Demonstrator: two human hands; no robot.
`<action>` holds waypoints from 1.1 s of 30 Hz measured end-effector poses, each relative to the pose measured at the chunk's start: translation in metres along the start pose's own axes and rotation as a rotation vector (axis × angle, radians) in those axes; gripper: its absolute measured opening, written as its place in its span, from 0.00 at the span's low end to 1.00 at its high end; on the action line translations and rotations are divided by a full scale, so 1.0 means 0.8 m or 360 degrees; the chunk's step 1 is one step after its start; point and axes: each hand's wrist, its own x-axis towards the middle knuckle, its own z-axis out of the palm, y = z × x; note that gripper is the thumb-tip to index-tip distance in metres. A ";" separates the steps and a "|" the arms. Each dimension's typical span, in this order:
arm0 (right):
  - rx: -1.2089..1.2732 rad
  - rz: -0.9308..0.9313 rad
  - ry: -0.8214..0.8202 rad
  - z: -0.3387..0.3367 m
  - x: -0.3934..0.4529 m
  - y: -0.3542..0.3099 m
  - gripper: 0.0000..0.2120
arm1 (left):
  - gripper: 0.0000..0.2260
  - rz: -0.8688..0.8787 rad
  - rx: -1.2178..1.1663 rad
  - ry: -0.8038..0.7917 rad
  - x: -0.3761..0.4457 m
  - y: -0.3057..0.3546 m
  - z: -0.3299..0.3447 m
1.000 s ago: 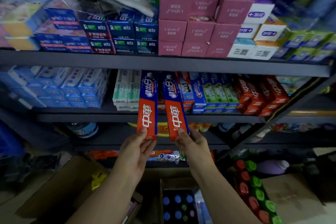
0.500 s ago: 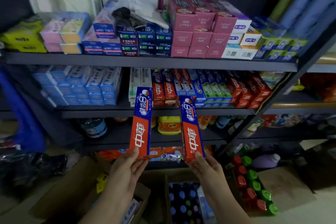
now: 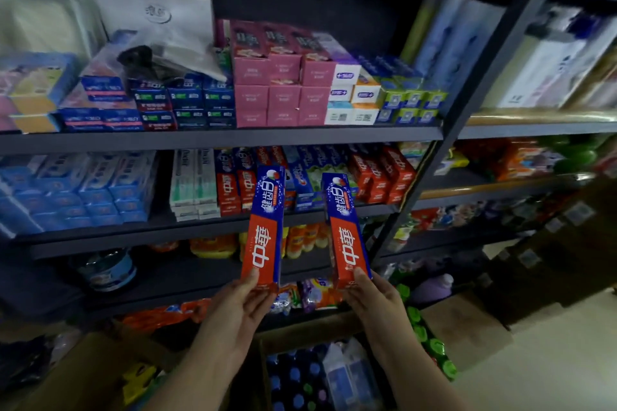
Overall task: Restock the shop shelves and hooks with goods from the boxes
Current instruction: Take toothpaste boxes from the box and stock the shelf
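Dim shop aisle, dark metal shelving (image 3: 220, 137) packed with boxed goods; two red-and-blue toothpaste boxes, left box (image 3: 265, 227) pinched by left hand (image 3: 238, 307), right box (image 3: 347, 230) by right hand (image 3: 375, 302), upright before the shelves

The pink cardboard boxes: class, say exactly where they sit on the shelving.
In the head view, the pink cardboard boxes are stacked mid-way along the upper shelf, between dark blue cartons on their left and white boxes on their right.
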 end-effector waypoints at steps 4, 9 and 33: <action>0.0014 -0.0037 0.0020 -0.038 0.036 -0.030 0.22 | 0.18 0.0010 -0.0009 -0.0029 0.022 -0.030 0.055; -0.0222 -0.0098 -0.0047 -0.094 0.089 -0.079 0.30 | 0.20 0.0047 0.0037 0.0023 0.052 -0.072 0.126; -0.0120 0.0125 0.0264 -0.044 0.327 -0.153 0.22 | 0.20 0.0239 -0.0108 0.0167 0.111 -0.080 0.197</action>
